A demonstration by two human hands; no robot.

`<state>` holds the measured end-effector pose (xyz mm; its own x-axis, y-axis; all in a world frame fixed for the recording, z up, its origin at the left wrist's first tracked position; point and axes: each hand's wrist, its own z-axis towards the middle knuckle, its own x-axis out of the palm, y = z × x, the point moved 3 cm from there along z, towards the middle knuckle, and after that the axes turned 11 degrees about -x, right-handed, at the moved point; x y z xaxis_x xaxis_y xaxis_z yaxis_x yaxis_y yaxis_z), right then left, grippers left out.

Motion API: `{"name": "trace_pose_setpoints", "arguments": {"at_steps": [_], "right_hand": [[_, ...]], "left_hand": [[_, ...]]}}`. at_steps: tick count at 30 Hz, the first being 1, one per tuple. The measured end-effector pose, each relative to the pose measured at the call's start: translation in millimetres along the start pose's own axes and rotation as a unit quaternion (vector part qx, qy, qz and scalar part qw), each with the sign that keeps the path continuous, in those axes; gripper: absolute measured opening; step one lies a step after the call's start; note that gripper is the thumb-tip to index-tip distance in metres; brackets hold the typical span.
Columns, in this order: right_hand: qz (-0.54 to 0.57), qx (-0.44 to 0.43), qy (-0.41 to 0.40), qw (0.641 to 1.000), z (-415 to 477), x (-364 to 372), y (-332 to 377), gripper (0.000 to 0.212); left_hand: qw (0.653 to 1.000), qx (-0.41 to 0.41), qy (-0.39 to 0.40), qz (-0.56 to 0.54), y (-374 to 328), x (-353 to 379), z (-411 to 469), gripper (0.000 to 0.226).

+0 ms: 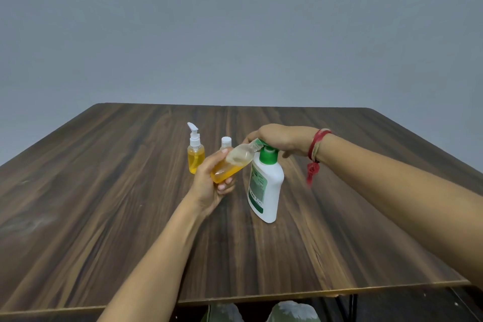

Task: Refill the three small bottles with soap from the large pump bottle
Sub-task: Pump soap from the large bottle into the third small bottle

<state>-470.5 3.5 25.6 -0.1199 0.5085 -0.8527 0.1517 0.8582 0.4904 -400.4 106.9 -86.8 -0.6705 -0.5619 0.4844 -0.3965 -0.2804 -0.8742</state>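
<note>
Both bare forearms reach in from the near edge. The left hand (209, 183), palm turned up, grips a tilted bottle (231, 163). Farther right, the right hand (279, 137) lies palm down, fingers and thumb curled over a pump (268, 155).

- We are gripping a tilted small clear plastic bottle (232, 163) of orange soap in our left hand (209, 187).
- Our right hand (279, 137) is curling over the green pump head (268, 155) of a large white plastic bottle (269, 191).
- A small orange-filled pump bottle (195, 158) and a small white-capped bottle (226, 141) are standing behind.
</note>
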Motion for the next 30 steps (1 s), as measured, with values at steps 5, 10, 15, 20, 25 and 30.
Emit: {"name": "trace_pose_setpoints", "arguments": {"at_steps": [5,10,15,20,25,30], "right_hand": [[0.003,-0.003,0.005,1.000,1.7,-3.5,2.7,0.035],[-0.006,-0.001,0.004,1.000,2.1,-2.4,1.5,0.037],[-0.007,0.006,0.005,1.000,4.9,-1.3,-1.5,0.037],[0.000,0.007,0.011,1.000,4.9,-4.8,-1.4,0.036],[0.005,0.005,0.007,1.000,4.8,-2.8,-1.6,0.035],[0.009,-0.001,0.006,1.000,3.9,-0.9,-2.3,0.035]], "left_hand": [[1.000,-0.003,0.001,-0.008,-0.1,1.3,-0.3,0.031],[1.000,-0.003,0.006,-0.003,-1.0,1.4,-1.1,0.031],[1.000,-0.001,0.006,-0.001,-2.1,0.8,-1.3,0.029],[1.000,0.000,0.009,-0.008,-1.3,3.2,-0.6,0.030],[1.000,0.002,0.003,-0.002,-1.7,1.6,-1.2,0.031],[1.000,0.007,0.000,0.001,-2.5,2.0,-0.8,0.031]]}}
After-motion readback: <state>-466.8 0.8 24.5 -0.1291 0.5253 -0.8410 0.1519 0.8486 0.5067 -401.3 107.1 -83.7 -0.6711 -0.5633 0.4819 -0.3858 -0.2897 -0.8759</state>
